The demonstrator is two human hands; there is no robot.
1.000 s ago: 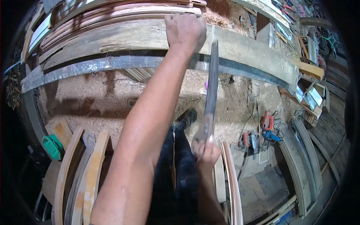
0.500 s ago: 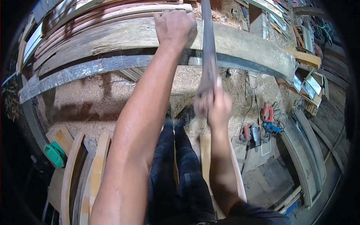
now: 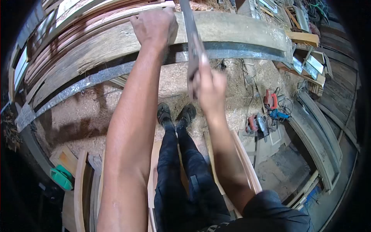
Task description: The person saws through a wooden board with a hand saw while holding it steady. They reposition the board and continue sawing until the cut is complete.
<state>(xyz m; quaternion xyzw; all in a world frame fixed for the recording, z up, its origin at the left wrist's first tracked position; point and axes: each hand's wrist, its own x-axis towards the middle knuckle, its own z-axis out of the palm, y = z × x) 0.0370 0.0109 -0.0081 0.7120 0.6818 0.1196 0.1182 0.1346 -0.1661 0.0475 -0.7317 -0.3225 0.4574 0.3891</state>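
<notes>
My right hand point(image 3: 208, 86) is wrapped round the handle of a hand saw point(image 3: 189, 29), whose long grey blade runs up and away across the edge of a wide plank point(image 3: 228, 30). The blade and handle are slightly blurred. Left of the blade, my left hand point(image 3: 154, 26) rests on the same plank near its far edge, fingers curled over something I cannot make out. Under the plank's near side runs a grey beam point(image 3: 247, 53).
Stacked boards point(image 3: 96, 17) lie beyond the plank at left. Red and blue power tools point(image 3: 270, 99) with cords stand on the ground at right. Curved timber frames point(image 3: 313, 131) lean at lower right, a green object point(image 3: 61, 177) at lower left. Wood shavings point(image 3: 127, 98) cover the ground.
The view has shifted, so the plank and both hands appear further left and my feet now show fully. My right hand remains on the saw, my left hand on the plank.
</notes>
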